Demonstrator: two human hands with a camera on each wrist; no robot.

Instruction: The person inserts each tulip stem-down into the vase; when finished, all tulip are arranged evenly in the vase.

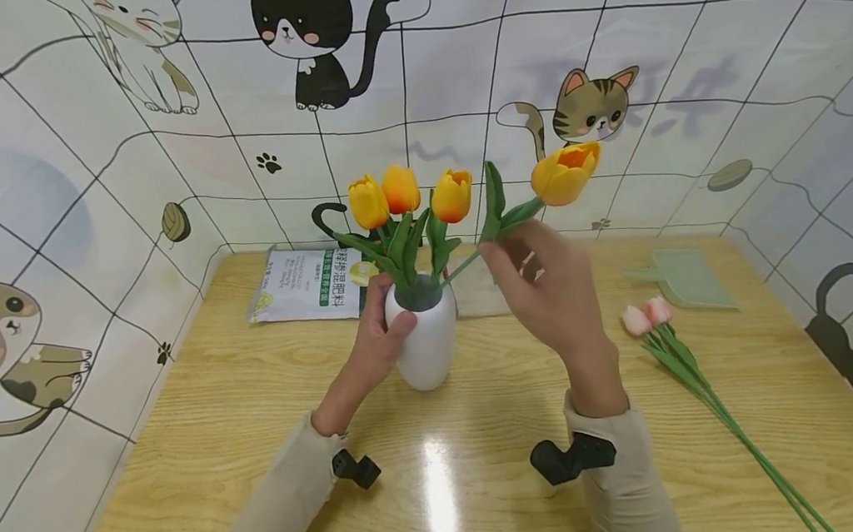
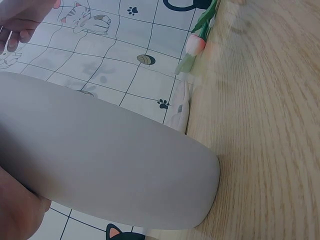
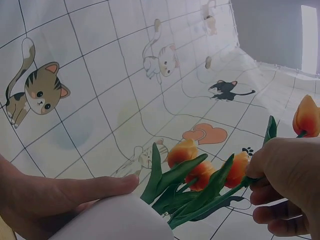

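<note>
A: Hands?
B: Right hand (image 1: 548,286) is pinching an orange tulip (image 1: 565,173) by its stem, stem end sitting at the mouth of the white vase (image 1: 427,345). Left hand (image 1: 379,328) is gripping the vase's side.
A: Vase?
B: Standing mid-table (image 1: 220,416), holding three tulips (image 1: 406,197). Pink tulips (image 1: 648,315) are lying well to the right.

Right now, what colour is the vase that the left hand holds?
White; the vase shows best in the head view.
</note>
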